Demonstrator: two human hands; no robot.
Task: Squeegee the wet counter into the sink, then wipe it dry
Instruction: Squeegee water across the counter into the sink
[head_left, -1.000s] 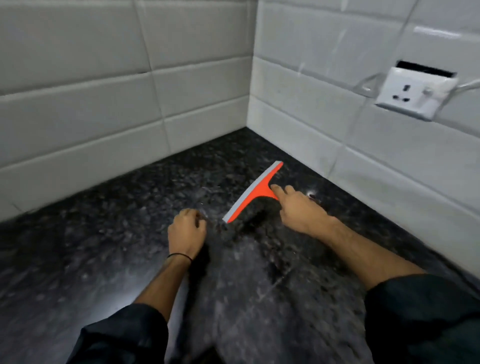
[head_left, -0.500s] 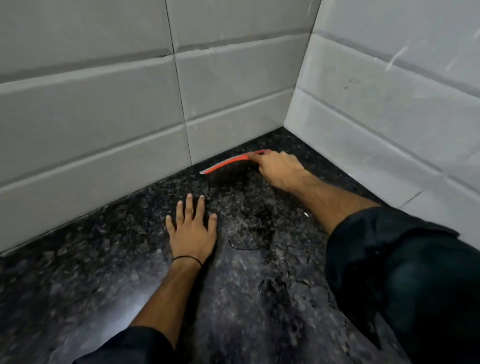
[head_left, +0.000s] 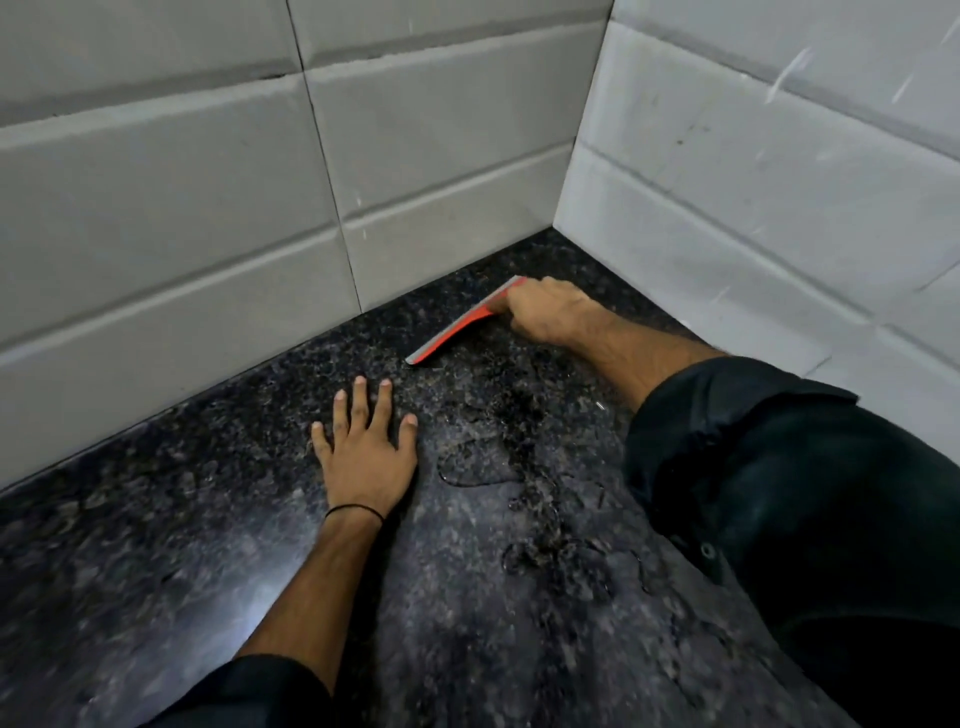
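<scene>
A right hand (head_left: 550, 312) closes over an orange squeegee (head_left: 457, 327) on the wet black counter (head_left: 519, 623) near the tiled corner, hiding its handle; the left hand (head_left: 366, 452) lies flat, fingers spread, empty.

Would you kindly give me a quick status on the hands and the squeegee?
Right hand gripping squeegee, blade down on wet counter near corner. Left hand flat, empty. Path clear; sink not in view.

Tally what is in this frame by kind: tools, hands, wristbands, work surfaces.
Tools: 1, the orange squeegee
Hands: 2, left hand flat on the counter, right hand gripping the squeegee
Wristbands: 1, black band on the left wrist
Work surfaces: 1, dark granite counter
Total: 5
</scene>
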